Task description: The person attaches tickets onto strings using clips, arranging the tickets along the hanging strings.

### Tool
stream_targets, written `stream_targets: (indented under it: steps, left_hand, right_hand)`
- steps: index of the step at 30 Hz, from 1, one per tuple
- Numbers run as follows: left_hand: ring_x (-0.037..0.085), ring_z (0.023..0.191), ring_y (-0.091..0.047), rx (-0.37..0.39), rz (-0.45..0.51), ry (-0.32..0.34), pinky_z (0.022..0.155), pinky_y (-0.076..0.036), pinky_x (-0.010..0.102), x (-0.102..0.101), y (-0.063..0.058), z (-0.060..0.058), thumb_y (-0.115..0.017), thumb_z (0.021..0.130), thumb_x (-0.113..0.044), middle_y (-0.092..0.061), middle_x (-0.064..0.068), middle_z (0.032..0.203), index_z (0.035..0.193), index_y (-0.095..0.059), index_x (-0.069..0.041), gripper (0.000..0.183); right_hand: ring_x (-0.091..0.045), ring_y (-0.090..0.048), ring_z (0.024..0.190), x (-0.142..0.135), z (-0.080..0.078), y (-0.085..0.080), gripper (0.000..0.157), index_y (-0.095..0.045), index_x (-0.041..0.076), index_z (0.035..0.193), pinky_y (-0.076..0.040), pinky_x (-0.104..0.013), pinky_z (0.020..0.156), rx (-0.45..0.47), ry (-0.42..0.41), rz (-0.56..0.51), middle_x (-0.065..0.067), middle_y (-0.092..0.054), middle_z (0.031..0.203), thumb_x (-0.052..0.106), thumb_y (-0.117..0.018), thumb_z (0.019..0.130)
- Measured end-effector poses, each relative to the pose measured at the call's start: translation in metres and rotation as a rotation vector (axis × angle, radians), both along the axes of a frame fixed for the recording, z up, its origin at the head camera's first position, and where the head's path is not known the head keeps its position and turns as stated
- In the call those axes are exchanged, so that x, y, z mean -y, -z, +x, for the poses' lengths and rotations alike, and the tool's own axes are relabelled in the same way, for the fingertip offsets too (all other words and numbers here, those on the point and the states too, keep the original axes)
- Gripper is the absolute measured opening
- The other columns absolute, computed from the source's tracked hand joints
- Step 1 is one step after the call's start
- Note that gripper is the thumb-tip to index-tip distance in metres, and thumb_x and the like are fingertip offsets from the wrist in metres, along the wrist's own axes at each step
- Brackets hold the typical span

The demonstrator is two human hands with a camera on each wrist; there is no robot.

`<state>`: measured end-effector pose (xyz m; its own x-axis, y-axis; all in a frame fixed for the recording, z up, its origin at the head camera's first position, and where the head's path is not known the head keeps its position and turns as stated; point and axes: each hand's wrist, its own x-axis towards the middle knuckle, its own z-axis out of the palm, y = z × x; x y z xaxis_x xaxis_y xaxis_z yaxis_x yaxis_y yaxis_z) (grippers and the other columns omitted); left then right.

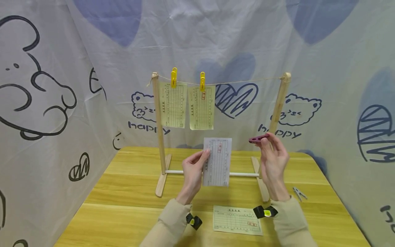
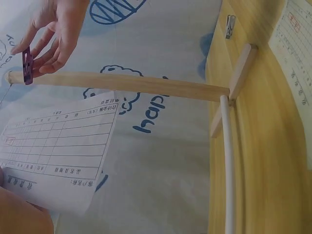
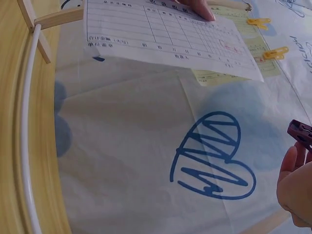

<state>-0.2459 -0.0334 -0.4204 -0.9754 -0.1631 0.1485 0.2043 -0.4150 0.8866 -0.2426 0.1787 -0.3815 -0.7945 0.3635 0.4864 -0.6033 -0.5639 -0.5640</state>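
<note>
My left hand [image 1: 193,171] pinches the left edge of a white printed form [image 1: 217,163], held up in front of the wooden rack. The form carries a red stamp and fills much of the left wrist view [image 2: 58,146]. Off to the right, my right hand [image 1: 274,159] holds a dark red clothespin [image 1: 258,139] between thumb and fingers, near the rack's right post. Two yellowish forms hang from the string [image 1: 240,82], one under a left yellow clip [image 1: 174,78], the other under a second yellow clip [image 1: 202,81].
On the wooden table [image 1: 123,192] lies another yellowish form [image 1: 237,221], near the front. A grey clothespin [image 1: 299,193] lies to the right. The rack has a left post [image 1: 159,127], a right post [image 1: 279,106] and a white crossbar [image 1: 243,174]. Patterned cloth [image 1: 197,27] surrounds the table.
</note>
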Motion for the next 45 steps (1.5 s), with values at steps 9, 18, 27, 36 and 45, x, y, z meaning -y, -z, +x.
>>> stream_targets:
  steps: [9, 18, 27, 36, 45]
  left_hand:
    - [0.009, 0.079, -0.073, -0.016, -0.001, 0.020, 0.071, -0.061, 0.023, -0.004, -0.012, -0.005, -0.072, 0.094, -0.013, -0.080, 0.005, 0.094, 0.115, -0.071, 0.007, 0.029]
    - [0.009, 0.083, -0.073, -0.016, 0.007, 0.034, 0.075, -0.061, 0.022, -0.008, -0.026, -0.009, -0.070, 0.096, -0.014, -0.079, 0.012, 0.103, 0.118, -0.070, 0.006, 0.030]
    - [0.009, 0.078, -0.072, -0.032, 0.062, 0.029, 0.071, -0.060, 0.021, -0.016, -0.039, -0.017, -0.070, 0.094, -0.008, -0.079, 0.011, 0.099, 0.117, -0.069, 0.008, 0.028]
    - [0.008, 0.080, -0.072, -0.054, 0.048, 0.050, 0.073, -0.061, 0.021, -0.022, -0.054, -0.022, -0.071, 0.094, -0.012, -0.079, 0.010, 0.098, 0.116, -0.071, 0.005, 0.028]
    - [0.009, 0.081, -0.073, -0.057, 0.029, 0.077, 0.076, -0.062, 0.025, -0.024, -0.064, -0.027, -0.070, 0.095, -0.012, -0.078, 0.013, 0.103, 0.118, -0.070, 0.004, 0.029]
  right_hand:
    - [-0.020, -0.069, 0.094, 0.007, -0.005, -0.017, 0.025, -0.059, -0.008, 0.120, -0.059, -0.028, 0.092, -0.025, -0.038, -0.012, -0.011, -0.064, 0.105, -0.004, -0.062, 0.095]
    - [-0.018, -0.068, 0.097, 0.011, -0.011, -0.031, 0.027, -0.060, -0.005, 0.123, -0.058, -0.027, 0.096, -0.025, 0.000, 0.060, -0.008, -0.063, 0.107, 0.000, -0.061, 0.097]
    - [-0.016, -0.066, 0.094, 0.014, -0.019, -0.047, 0.023, -0.064, -0.003, 0.119, -0.057, -0.025, 0.096, -0.051, 0.013, 0.077, -0.009, -0.063, 0.105, 0.002, -0.061, 0.097]
    - [-0.015, -0.068, 0.095, 0.017, -0.026, -0.065, 0.026, -0.066, -0.005, 0.117, -0.057, -0.025, 0.096, -0.088, 0.056, 0.122, -0.009, -0.067, 0.105, -0.001, -0.067, 0.092]
    - [-0.014, -0.068, 0.097, 0.017, -0.031, -0.080, 0.024, -0.069, 0.002, 0.113, -0.057, -0.024, 0.097, -0.105, 0.097, 0.202, -0.007, -0.069, 0.105, 0.002, -0.072, 0.089]
